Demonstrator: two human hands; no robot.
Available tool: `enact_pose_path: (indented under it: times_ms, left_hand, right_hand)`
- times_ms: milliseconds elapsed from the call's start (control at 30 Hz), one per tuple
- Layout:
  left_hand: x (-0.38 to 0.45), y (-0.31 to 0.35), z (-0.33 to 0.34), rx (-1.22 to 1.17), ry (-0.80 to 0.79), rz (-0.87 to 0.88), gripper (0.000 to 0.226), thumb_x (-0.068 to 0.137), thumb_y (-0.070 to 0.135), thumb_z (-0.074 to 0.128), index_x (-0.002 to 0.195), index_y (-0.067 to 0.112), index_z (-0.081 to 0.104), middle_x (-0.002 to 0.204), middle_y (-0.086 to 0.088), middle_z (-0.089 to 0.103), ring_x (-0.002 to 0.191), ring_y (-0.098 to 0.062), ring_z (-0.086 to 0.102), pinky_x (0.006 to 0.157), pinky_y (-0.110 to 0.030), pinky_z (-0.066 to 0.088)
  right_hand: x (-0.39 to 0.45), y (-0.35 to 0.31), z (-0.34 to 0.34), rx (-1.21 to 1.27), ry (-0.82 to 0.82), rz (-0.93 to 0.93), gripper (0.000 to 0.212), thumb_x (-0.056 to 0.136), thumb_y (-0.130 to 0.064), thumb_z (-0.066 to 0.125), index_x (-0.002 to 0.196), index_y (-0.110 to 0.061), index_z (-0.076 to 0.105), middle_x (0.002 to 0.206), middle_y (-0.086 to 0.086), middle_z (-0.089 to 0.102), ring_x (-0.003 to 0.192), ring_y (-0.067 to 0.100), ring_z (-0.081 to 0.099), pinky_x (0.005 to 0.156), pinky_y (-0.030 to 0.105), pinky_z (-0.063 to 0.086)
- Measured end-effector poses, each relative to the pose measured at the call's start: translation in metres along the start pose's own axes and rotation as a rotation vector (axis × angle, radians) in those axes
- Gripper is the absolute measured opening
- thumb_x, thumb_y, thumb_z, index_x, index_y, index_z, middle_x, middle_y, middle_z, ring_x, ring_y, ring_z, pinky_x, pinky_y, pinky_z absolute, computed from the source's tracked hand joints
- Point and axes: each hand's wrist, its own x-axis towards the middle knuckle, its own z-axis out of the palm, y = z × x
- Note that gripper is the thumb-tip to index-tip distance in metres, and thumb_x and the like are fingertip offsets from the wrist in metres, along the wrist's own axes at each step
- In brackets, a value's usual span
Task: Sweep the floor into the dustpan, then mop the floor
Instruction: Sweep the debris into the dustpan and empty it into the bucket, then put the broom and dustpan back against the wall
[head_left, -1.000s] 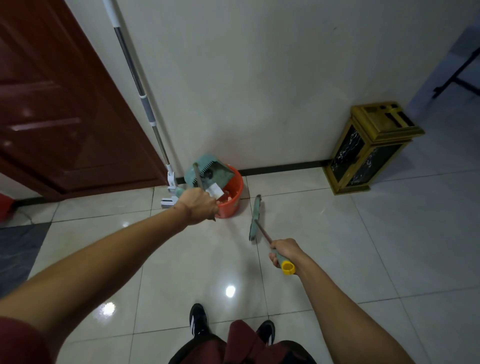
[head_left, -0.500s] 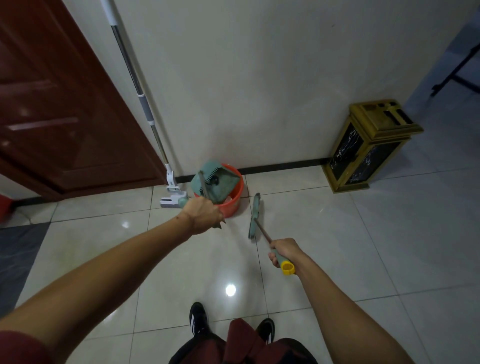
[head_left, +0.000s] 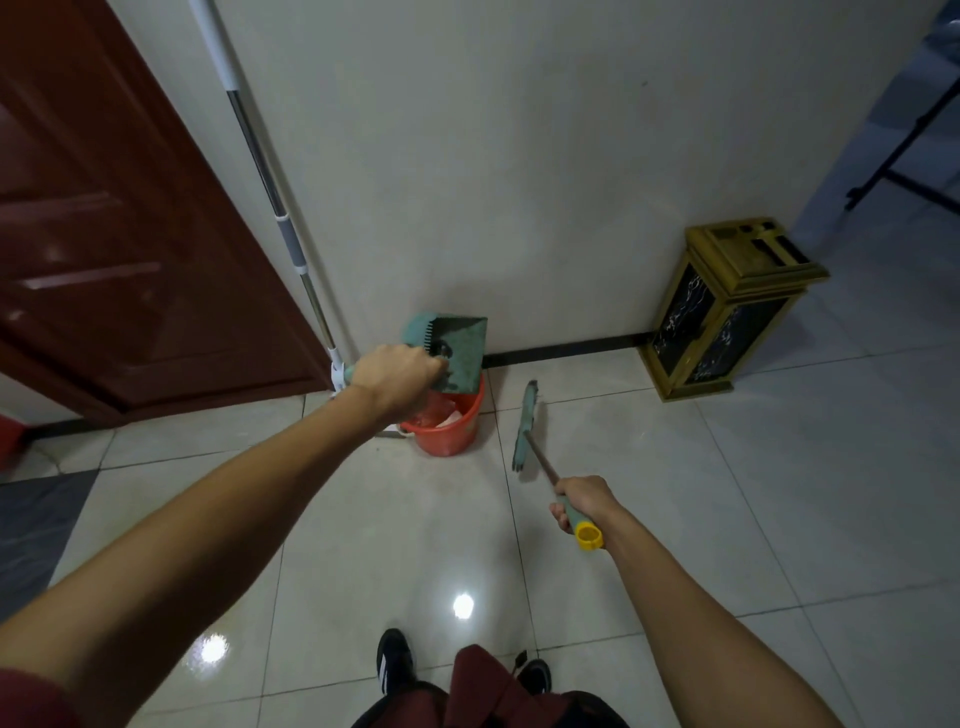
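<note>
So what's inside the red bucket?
The bucket holds pale, paper-like scraps and something reddish. The dustpan, gripped by the left hand, is tipped over it and covers the rear of its opening.

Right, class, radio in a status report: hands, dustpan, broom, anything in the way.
Left hand grips dustpan, tipped above orange bucket. Right hand grips broom, head on floor. Mop leans on wall, untouched. Nothing blocking.
</note>
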Motion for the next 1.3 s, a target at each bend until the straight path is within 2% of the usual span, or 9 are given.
enact_pose_path:
  times_ms: [200,400,567,667,800,900,1000,1133,1300]
  left_hand:
    - [0.021,0.001,-0.02,-0.125,0.099,-0.077,0.026,0.092,0.02,0.058,0.117,0.023,0.065,0.098,-0.009,0.07,0.074,-0.027,0.064,0.057,-0.033,0.041]
    - [0.056,0.015,-0.018,-0.223,0.131,-0.058,0.031,0.088,0.013,0.056,0.117,0.021,0.066,0.092,-0.011,0.07,0.073,-0.031,0.065,0.057,-0.032,0.042]
    - [0.095,0.028,0.014,-0.293,0.052,-0.046,0.033,0.089,0.014,0.056,0.118,0.025,0.065,0.095,-0.009,0.07,0.079,-0.032,0.068,0.068,-0.039,0.058]
    - [0.123,0.032,0.037,-0.311,-0.002,-0.026,0.031,0.087,0.019,0.057,0.116,0.028,0.065,0.104,-0.007,0.07,0.088,-0.033,0.068,0.074,-0.041,0.058]
    - [0.168,0.036,0.069,-0.361,-0.056,0.004,0.03,0.089,0.022,0.057,0.118,0.028,0.064,0.108,-0.006,0.07,0.091,-0.031,0.068,0.067,-0.036,0.051]
    - [0.199,0.036,0.086,-0.436,-0.096,-0.002,0.029,0.095,0.021,0.056,0.122,0.027,0.062,0.107,-0.007,0.069,0.087,-0.027,0.068,0.067,-0.037,0.054]
    - [0.227,0.034,0.097,-0.463,-0.146,-0.005,0.027,0.094,0.024,0.055,0.119,0.029,0.063,0.106,-0.007,0.069,0.088,-0.029,0.068,0.065,-0.037,0.049]
    - [0.261,0.031,0.104,-0.471,-0.228,0.032,0.032,0.091,0.018,0.054,0.121,0.025,0.063,0.109,-0.009,0.069,0.094,-0.032,0.068,0.075,-0.04,0.055]
    - [0.306,0.029,0.118,-0.484,-0.291,0.012,0.029,0.092,0.016,0.052,0.118,0.02,0.064,0.109,-0.009,0.069,0.093,-0.031,0.069,0.079,-0.042,0.058]
  right_hand:
    - [-0.007,-0.016,-0.024,0.05,0.03,-0.053,0.019,0.089,0.004,0.049,0.106,0.011,0.055,0.07,0.022,0.055,0.033,0.019,0.048,0.037,0.02,0.041]
    - [0.004,-0.025,-0.048,0.056,0.086,-0.041,0.02,0.09,0.003,0.05,0.107,0.011,0.057,0.071,0.023,0.057,0.04,0.021,0.049,0.038,0.021,0.041]
    - [0.027,-0.037,-0.06,0.058,0.119,-0.004,0.02,0.091,0.002,0.051,0.108,0.011,0.056,0.077,0.026,0.058,0.047,0.024,0.051,0.037,0.02,0.041]
    - [0.048,-0.048,-0.065,0.061,0.138,0.037,0.016,0.092,0.002,0.05,0.106,0.01,0.055,0.076,0.025,0.057,0.047,0.024,0.051,0.037,0.021,0.041]
    - [0.077,-0.072,-0.07,0.044,0.168,0.106,0.013,0.093,0.0,0.05,0.1,0.01,0.054,0.074,0.025,0.058,0.04,0.02,0.053,0.037,0.021,0.041]
    - [0.097,-0.096,-0.073,0.031,0.17,0.15,0.012,0.095,-0.001,0.049,0.092,0.01,0.054,0.073,0.023,0.059,0.035,0.017,0.054,0.036,0.021,0.043]
    - [0.113,-0.121,-0.075,0.043,0.164,0.17,0.013,0.095,0.0,0.048,0.098,0.011,0.055,0.075,0.023,0.057,0.035,0.016,0.053,0.037,0.021,0.043]
    - [0.129,-0.15,-0.075,0.038,0.177,0.171,0.024,0.092,0.003,0.048,0.111,0.017,0.053,0.072,0.021,0.055,0.041,0.019,0.054,0.038,0.022,0.043]
    - [0.159,-0.19,-0.08,0.012,0.184,0.18,0.026,0.092,0.002,0.048,0.111,0.019,0.052,0.079,0.026,0.059,0.047,0.022,0.056,0.04,0.023,0.043]
